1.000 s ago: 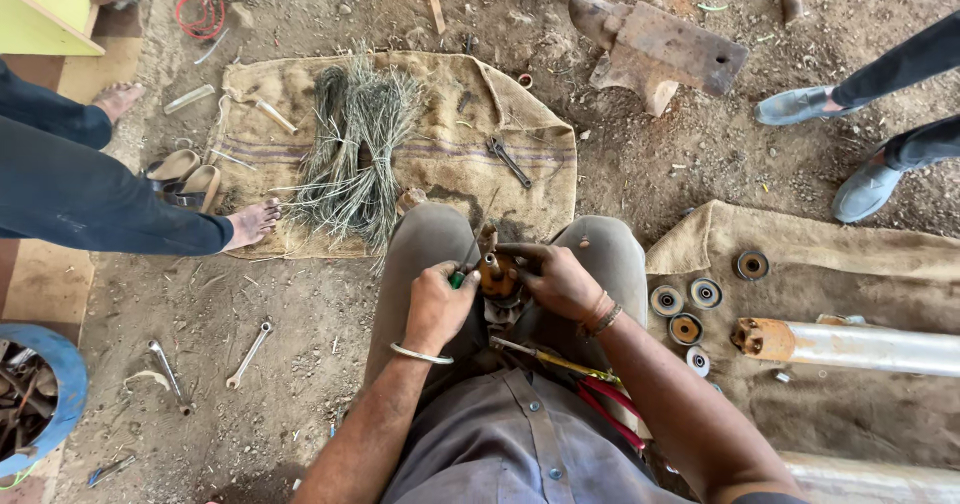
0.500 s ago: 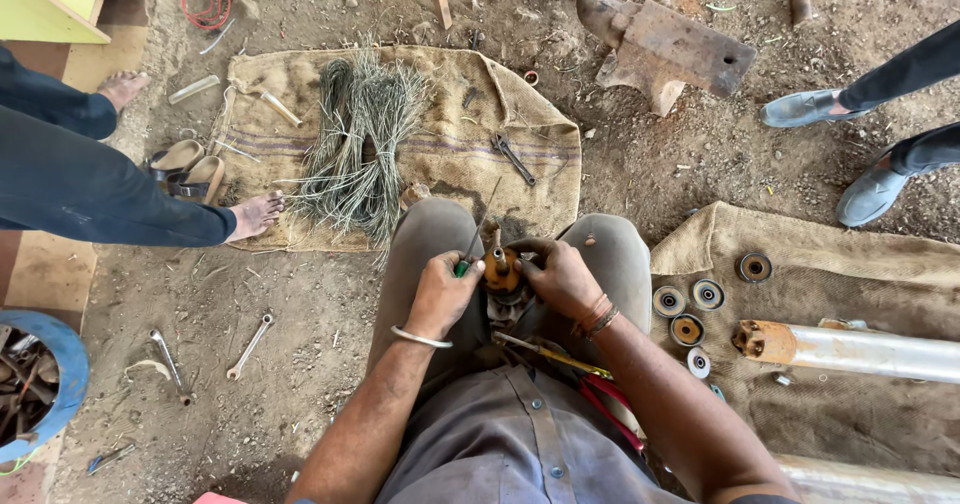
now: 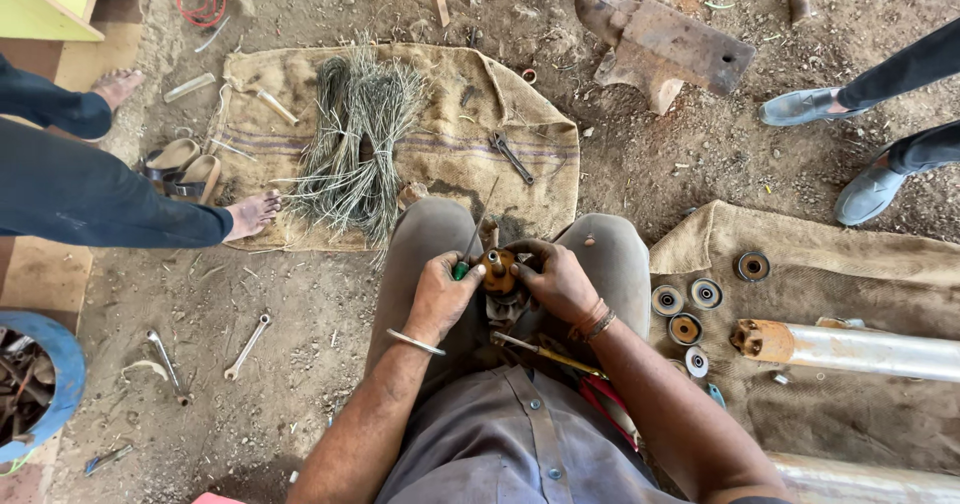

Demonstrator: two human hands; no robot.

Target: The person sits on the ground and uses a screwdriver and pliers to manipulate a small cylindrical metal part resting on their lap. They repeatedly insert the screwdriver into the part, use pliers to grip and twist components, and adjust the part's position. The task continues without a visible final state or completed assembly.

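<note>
Prying at rusty part [image 3: 499,269] in lap: left hand [image 3: 440,294] clamped on screwdriver [image 3: 470,252], right hand [image 3: 558,282] gripping part; next needs steady leverage.

Single head cam, straight down, close over lap and hands [image 3: 500,289], dirt floor [image 3: 300,304] around.

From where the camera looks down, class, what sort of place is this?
Probably an open-air repair workshop on a dirt floor: an anvil, spanners lying in the dust, and bearing-like rings laid out on sacking.
</note>
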